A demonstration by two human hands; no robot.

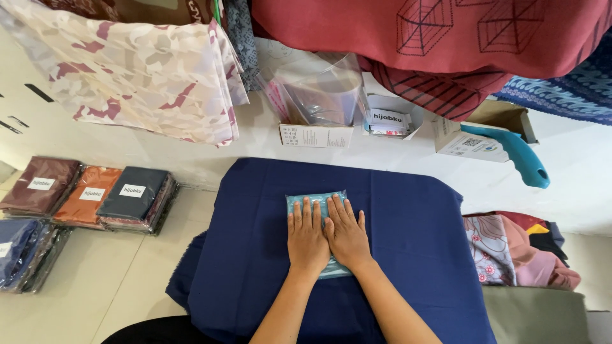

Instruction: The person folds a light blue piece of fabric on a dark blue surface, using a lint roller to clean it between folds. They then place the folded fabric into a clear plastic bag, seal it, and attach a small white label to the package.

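The fingers of the left hand (306, 237) and the right hand (346, 233) lie flat and stretched out, side by side and touching, gripping nothing, palms pressed down on one small teal fabric packet (310, 202) in glossy clear plastic wrap. The packet is rectangular and sits at the centre of the frame on a smooth dark blue cloth (408, 242) that covers the bench. At the left, on the pale tiled floor, three flat wrapped fabric packs (89, 194) lie in a row: maroon, orange and dark grey, each with a white label. At the upper centre stands one open cardboard box of clear plastic bags (317, 102).
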